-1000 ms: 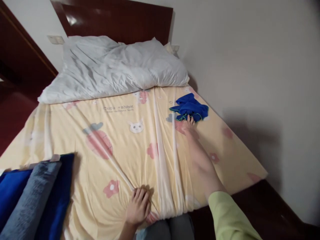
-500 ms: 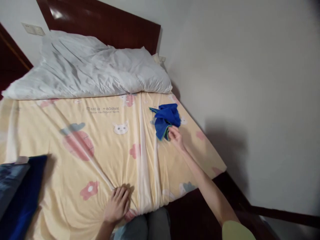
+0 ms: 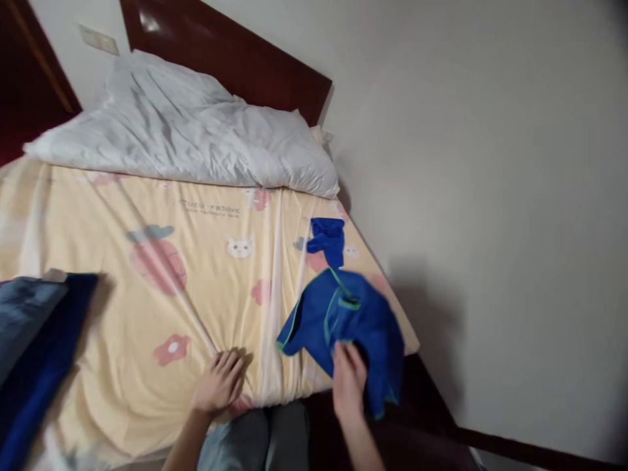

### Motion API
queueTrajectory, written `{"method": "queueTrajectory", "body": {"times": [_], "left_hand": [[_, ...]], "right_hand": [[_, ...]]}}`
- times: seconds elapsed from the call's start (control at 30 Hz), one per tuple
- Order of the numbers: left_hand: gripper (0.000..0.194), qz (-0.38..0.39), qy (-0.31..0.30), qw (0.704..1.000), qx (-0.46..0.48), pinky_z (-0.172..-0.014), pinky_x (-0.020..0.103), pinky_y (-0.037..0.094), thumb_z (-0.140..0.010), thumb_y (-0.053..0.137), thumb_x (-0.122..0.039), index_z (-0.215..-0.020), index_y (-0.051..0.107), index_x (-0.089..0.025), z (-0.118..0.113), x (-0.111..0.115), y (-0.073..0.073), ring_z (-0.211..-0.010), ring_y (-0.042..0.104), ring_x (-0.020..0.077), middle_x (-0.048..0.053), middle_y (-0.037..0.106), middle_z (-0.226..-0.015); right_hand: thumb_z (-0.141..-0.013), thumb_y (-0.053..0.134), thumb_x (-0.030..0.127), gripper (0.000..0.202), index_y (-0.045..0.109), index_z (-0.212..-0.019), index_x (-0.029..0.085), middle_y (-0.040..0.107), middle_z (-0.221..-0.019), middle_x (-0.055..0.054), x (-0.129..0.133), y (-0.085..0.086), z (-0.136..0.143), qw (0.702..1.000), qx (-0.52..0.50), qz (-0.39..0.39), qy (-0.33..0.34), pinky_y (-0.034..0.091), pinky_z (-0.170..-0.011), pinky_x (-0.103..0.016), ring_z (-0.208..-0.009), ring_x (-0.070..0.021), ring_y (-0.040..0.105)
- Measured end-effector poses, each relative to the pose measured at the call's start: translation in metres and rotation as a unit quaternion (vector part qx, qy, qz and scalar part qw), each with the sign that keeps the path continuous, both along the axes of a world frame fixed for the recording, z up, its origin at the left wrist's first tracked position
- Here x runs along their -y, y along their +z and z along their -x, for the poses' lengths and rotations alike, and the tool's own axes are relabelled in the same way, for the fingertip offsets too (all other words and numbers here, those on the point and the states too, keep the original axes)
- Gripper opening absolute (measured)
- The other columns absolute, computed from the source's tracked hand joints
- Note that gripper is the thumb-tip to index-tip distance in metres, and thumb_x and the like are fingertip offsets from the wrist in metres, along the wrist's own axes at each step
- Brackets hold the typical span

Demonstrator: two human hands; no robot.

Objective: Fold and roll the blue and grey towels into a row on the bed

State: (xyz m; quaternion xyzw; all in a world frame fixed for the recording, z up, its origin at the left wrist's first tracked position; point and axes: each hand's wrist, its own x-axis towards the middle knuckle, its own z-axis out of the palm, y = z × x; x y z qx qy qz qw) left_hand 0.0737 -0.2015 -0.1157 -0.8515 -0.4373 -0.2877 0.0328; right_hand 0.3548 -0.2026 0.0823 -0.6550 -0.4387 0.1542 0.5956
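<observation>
A blue cloth with green edging hangs bunched from my right hand, whose fingers are closed on its near edge. It is held above the bed's front right corner and partly covers it. Farther back on the sheet lies a second, smaller crumpled blue cloth. My left hand rests palm down near the front edge of the patterned yellow sheet, its fingers stretched out and holding nothing.
A folded dark blue cloth and a grey-blue fabric piece lie at the left. A white pillow or quilt spans the head of the bed before a dark wooden headboard. A wall stands to the right.
My right hand has lifted one blue cloth off the sheet and drawn it back toward me, where it hangs looser. A smaller blue cloth now shows behind it. My left hand stays on the sheet.
</observation>
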Motion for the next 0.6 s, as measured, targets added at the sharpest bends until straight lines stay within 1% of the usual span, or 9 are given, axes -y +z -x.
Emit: {"method": "queueTrajectory", "body": {"times": [0.07,0.13,0.17,0.23,0.33,0.43,0.47,0.53,0.6], "left_hand": [[0.037,0.024,-0.004,1.000,-0.006,-0.101,0.043,0.043,-0.096,0.046,-0.021,-0.126,0.067,-0.019,-0.002,0.001,0.004,-0.117,0.058,0.0274,0.012,0.068,-0.122],[0.035,0.045,-0.006,0.999,-0.015,-0.101,0.044,0.043,-0.096,0.046,-0.022,-0.124,0.068,-0.018,-0.003,0.000,0.006,-0.116,0.058,0.0282,0.013,0.068,-0.120],[0.034,0.057,-0.006,0.998,-0.018,-0.100,0.045,0.043,-0.096,0.047,-0.023,-0.122,0.069,-0.018,-0.003,-0.001,0.006,-0.115,0.058,0.0286,0.014,0.068,-0.118],[0.032,0.081,-0.004,0.997,-0.017,-0.099,0.045,0.043,-0.096,0.048,-0.023,-0.119,0.070,-0.018,-0.002,-0.003,0.006,-0.113,0.059,0.0292,0.014,0.068,-0.114],[0.031,0.107,-0.007,0.994,0.002,-0.099,0.045,0.043,-0.094,0.048,-0.025,-0.115,0.070,-0.019,0.000,-0.004,0.009,-0.112,0.058,0.0295,0.015,0.067,-0.115],[0.032,0.129,-0.008,0.992,0.015,-0.099,0.046,0.043,-0.093,0.047,-0.027,-0.114,0.070,-0.018,-0.001,-0.003,0.023,-0.112,0.057,0.0301,0.016,0.065,-0.118],[0.033,0.138,-0.006,0.990,0.013,-0.098,0.047,0.043,-0.093,0.046,-0.028,-0.115,0.069,-0.017,-0.002,-0.002,0.030,-0.110,0.056,0.0304,0.017,0.065,-0.118],[0.035,0.159,0.007,0.987,0.003,-0.096,0.047,0.044,-0.092,0.046,-0.027,-0.118,0.067,-0.014,-0.005,0.002,0.044,-0.109,0.055,0.0313,0.019,0.064,-0.118],[0.036,0.182,0.042,0.982,-0.002,-0.095,0.047,0.044,-0.090,0.047,-0.025,-0.118,0.065,-0.012,-0.008,0.014,0.055,-0.108,0.054,0.0322,0.020,0.062,-0.117]], "right_hand": [[-0.081,0.069,0.056,0.035,0.068,-0.075,0.022,0.066,-0.063,-0.001,0.063,-0.077,0.046,0.995,-0.065,0.072,0.007,0.050,-0.051,-0.029,-0.057,-0.0180,0.062],[-0.078,0.069,0.060,0.037,0.065,-0.069,0.024,0.064,-0.059,0.000,0.120,-0.124,0.086,0.986,-0.101,0.136,0.013,0.048,-0.047,-0.029,-0.053,-0.0180,0.060],[-0.078,0.068,0.061,0.038,0.062,-0.067,0.025,0.062,-0.057,0.000,0.142,-0.135,0.102,0.982,-0.109,0.151,0.015,0.048,-0.047,-0.030,-0.052,-0.0181,0.059],[-0.080,0.065,0.057,0.035,0.059,-0.066,0.026,0.061,-0.058,0.001,0.162,-0.134,0.122,0.979,-0.105,0.173,0.018,0.049,-0.050,-0.029,-0.054,-0.0179,0.059],[-0.085,0.064,0.047,0.028,0.059,-0.069,0.024,0.062,-0.067,0.000,0.145,-0.090,0.113,0.981,-0.063,0.178,0.037,0.051,-0.062,-0.028,-0.064,-0.0167,0.060],[-0.086,0.066,0.045,0.031,0.056,-0.069,0.021,0.058,-0.067,0.001,0.112,-0.016,0.070,0.993,-0.009,0.115,0.036,0.049,-0.066,-0.026,-0.065,-0.0142,0.055],[-0.085,0.068,0.046,0.033,0.055,-0.069,0.020,0.057,-0.067,0.002,0.106,0.010,0.055,0.996,0.005,0.083,0.010,0.048,-0.067,-0.025,-0.065,-0.0134,0.054],[-0.084,0.072,0.047,0.034,0.054,-0.073,0.020,0.056,-0.070,0.002,0.107,0.056,0.029,0.999,0.023,0.029,-0.028,0.048,-0.069,-0.024,-0.067,-0.0122,0.053],[-0.083,0.074,0.047,0.033,0.057,-0.082,0.019,0.059,-0.076,0.001,0.123,0.089,0.013,0.997,0.029,-0.018,-0.069,0.049,-0.071,-0.024,-0.071,-0.0119,0.056]]}}
